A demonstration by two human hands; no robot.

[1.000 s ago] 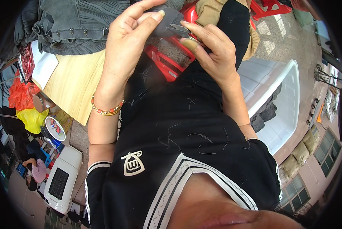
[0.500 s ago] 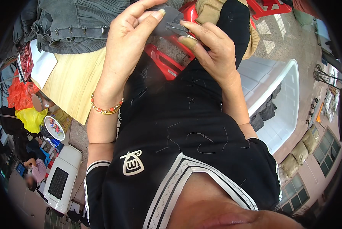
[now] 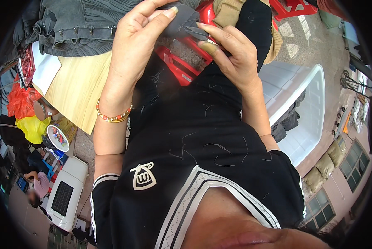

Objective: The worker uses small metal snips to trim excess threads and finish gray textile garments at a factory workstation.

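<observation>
My left hand (image 3: 136,45) pinches a small piece of grey fabric (image 3: 182,20) between thumb and fingers, up near the top of the view. A beaded bracelet (image 3: 113,116) circles that wrist. My right hand (image 3: 231,58) sits just to the right of it and grips small metal thread snips (image 3: 196,32), whose points touch the fabric. Both hands are held over my lap, above my black shirt. A red plastic stool (image 3: 175,66) shows below the hands.
A pile of grey garments (image 3: 74,25) lies on a wooden table (image 3: 78,83) at the left. A white plastic tub (image 3: 306,95) holding dark clothes (image 3: 287,120) stands at the right. Orange and yellow bags (image 3: 26,112), a white appliance (image 3: 65,195) and another person (image 3: 36,182) are at the lower left.
</observation>
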